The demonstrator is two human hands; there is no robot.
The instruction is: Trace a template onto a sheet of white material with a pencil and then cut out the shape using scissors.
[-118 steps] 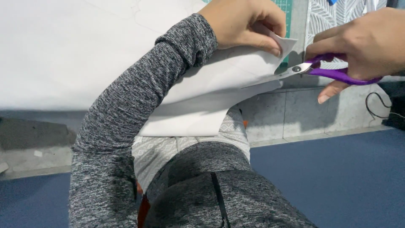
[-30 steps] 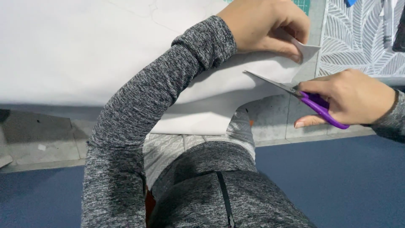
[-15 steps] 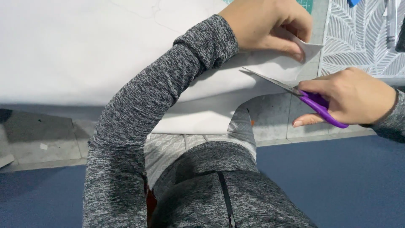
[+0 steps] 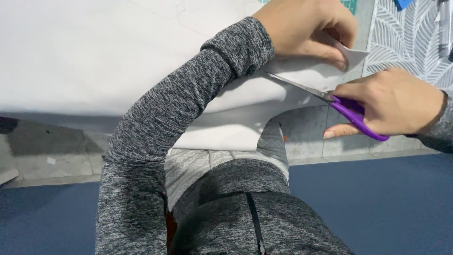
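Head view, looking down over the person's lap. The left hand (image 4: 306, 30), in the upper centre-right of the frame, is closed with fingers curled, pinching the edge of a white paper sheet (image 4: 94, 56) near a loose corner that sticks out to the right of the knuckles. The sheet fills the upper left and centre of the frame, and its lower edge hangs down towards the lap with a curved cut-out at the lower right. The left forearm, in a mottled grey knit sleeve (image 4: 179, 108), crosses the frame diagonally from lower left to upper right, lying over the paper. The right hand (image 4: 391, 101), at the right middle, is closed around the purple handles of a pair of scissors (image 4: 330, 99); the fingers are through the loops and one fingertip shows below them. The metal blades point left and slightly upward, and lie against the paper just below the left hand; how far the blades stand apart cannot be told. At the upper right lies a grey surface with a white leaf pattern (image 4: 410, 42), with a small blue item at its top edge, too cropped to identify. A strip of green cutting mat (image 4: 349, 4) shows at the top edge. Below are pale floor tiles (image 4: 52, 160) and a dark blue mat (image 4: 377, 203).
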